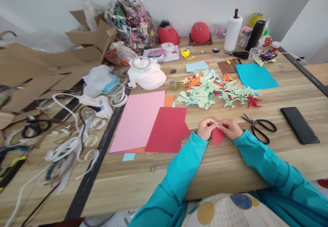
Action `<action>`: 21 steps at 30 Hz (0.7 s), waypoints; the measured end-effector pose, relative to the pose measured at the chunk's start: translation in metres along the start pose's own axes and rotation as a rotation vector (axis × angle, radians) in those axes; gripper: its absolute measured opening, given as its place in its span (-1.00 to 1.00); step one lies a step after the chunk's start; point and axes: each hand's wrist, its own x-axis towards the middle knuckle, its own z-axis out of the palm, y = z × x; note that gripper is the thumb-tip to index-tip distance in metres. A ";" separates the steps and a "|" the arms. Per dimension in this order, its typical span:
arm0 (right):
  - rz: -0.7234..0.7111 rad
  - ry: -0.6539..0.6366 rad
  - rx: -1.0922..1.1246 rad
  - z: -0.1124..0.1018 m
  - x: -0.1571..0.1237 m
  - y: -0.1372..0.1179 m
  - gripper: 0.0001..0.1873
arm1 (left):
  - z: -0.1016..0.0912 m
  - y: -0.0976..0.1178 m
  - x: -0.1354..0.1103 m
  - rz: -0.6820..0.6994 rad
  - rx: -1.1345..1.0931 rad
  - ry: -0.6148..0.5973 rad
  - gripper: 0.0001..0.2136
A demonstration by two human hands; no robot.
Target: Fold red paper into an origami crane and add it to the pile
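Observation:
A small folded piece of red paper (pixel 218 136) is held between both hands just above the wooden table (pixel 230 165). My left hand (pixel 205 128) pinches its upper left edge with fingers closed. Pinching the upper right edge is my right hand (pixel 231 128), fingers also closed. The paper's point hangs down toward me. Both arms wear teal sleeves. To the left lie a red sheet (pixel 167 129) and a pink sheet (pixel 139 119) over an orange one. A pile of folded paper figures (pixel 217 90), mostly pale green with some orange and red, lies beyond my hands.
Black-handled scissors (pixel 258 126) and a black phone (pixel 299 125) lie right of my hands. A blue sheet (pixel 255 76) is at back right. Cardboard (pixel 51 66), tape rolls and cables crowd the left. A paper towel roll (pixel 232 32), bottles and red domes stand along the back wall.

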 end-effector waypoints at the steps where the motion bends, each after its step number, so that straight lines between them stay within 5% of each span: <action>1: 0.000 0.009 0.003 0.000 0.000 0.000 -0.67 | 0.000 0.001 0.000 0.014 0.023 0.008 -0.73; 21: 0.023 -0.050 0.091 -0.002 0.000 -0.002 -0.62 | -0.001 0.001 -0.001 0.072 0.169 -0.009 -0.66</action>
